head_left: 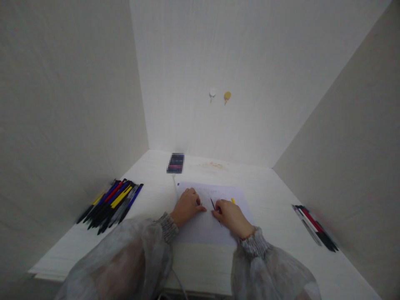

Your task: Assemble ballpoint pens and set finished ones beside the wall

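Observation:
A sheet of white paper [206, 235] lies on the table under both my hands. My left hand [186, 206] rests on the left part of the sheet, fingers curled in and thumb stretched toward the middle. A tiny thing seems to show at its fingertips, too small to name. My right hand [233, 216] is closed, its thumb and fingers pinching a thin dark rod [212, 203] that looks like a pen refill. The rod slants over the paper, its middle hidden by the fingertips. Just behind the right knuckles, a small yellow piece [233, 201] peeks out.
Many pens in several colours [114, 204] are heaped at the left wall. A smaller group of pens [315, 227] lies along the right wall. A blurred-out phone-like thing [176, 163] with a cable stands at the back. Two hooks [227, 96] hang on the rear wall.

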`<state>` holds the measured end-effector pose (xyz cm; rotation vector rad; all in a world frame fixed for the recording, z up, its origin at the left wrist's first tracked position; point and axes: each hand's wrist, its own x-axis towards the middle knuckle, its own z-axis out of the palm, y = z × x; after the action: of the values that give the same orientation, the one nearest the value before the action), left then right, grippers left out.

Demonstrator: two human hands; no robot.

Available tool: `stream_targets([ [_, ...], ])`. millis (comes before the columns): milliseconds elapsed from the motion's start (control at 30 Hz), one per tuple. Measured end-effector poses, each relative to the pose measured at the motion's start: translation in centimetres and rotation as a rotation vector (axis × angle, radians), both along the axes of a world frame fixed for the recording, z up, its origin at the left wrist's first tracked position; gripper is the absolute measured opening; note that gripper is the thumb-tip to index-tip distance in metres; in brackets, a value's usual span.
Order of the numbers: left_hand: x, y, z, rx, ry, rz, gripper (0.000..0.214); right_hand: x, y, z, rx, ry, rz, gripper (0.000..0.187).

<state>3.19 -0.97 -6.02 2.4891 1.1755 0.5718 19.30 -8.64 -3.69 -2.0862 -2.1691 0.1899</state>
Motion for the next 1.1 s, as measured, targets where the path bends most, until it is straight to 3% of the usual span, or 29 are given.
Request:
stream_targets([
  [667,0.5,-0.1,-0.9,-0.073,0.045,-0.104,0.011,-1.6,0.4,-0.6,-0.015,-0.243,-0.079,0.024],
  [833,0.7,0.0,-0.6,-0.086,-0.147,-0.08,0.007,-1.5,0.4,-0.4,0.025,-0.213,-0.123,0.019],
  [967,0.4,0.5,0.2,-0.233,-0.53,-0.022,0.01,-0.7,0.4,0.3,0.187,0.006,-0.174,0.013],
  [1100,-0.1,0.8,1.2,-0.624,-0.974,-0.005,0.019,-0.7,0.1,0.4,0.241,0.639,-0.066,0.008],
])
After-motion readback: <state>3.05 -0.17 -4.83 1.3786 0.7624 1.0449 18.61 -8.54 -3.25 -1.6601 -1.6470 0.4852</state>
